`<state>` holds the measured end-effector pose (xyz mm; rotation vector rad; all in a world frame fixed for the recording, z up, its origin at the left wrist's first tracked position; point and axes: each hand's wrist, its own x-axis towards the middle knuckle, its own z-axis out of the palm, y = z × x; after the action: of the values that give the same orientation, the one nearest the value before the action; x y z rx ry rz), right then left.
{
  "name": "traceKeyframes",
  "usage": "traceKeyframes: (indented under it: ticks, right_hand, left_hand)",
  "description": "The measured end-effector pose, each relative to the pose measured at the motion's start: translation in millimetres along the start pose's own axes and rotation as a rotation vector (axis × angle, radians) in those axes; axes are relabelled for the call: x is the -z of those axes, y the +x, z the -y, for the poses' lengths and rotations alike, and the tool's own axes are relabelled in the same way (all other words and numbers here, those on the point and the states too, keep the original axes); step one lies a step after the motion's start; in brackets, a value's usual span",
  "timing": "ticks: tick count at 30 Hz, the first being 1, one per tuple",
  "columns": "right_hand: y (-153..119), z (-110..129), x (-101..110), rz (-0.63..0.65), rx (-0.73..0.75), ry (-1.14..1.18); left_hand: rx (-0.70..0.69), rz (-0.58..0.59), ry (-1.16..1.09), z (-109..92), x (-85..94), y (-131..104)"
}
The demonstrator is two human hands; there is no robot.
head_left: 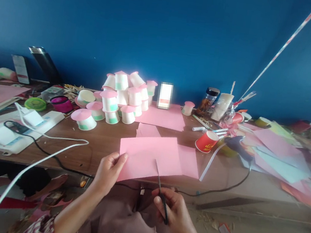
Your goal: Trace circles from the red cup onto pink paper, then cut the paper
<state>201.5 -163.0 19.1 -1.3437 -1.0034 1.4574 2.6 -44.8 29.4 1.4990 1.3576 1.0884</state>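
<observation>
A pink paper sheet (150, 152) is pinched at its left edge between the thumb and fingers of my left hand (110, 169). My right hand (172, 208) grips dark-handled scissors (160, 184), whose blades lie against the sheet from its lower edge up to about its middle. Behind that sheet, another pink paper (189, 161) lies on the table, and a smaller pink piece (148, 130) shows further back. At the back left stands a pile of white paper cups (118, 96) with pink paper discs on them.
A power strip (27, 130) with plugs and a white cable is at left. A red cup (207, 141), a glue gun (239, 146) and markers (218, 131) sit right. Coloured papers (282, 156) cover the far right. A jar (207, 100) stands near the blue wall.
</observation>
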Motion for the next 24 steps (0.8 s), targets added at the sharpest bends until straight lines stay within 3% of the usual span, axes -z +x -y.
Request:
traceKeyframes:
  ticks: [13, 24]
  right_hand:
    - [-2.2, 12.5, 1.1, 0.042, 0.003, 0.003]
    - [-3.6, 11.7, 0.8, 0.065, -0.021, 0.058]
  left_hand:
    - [0.108, 0.045, -0.155, -8.7, -6.2, -3.0]
    - [0.082, -0.004, -0.164, -3.6, -4.6, -1.2]
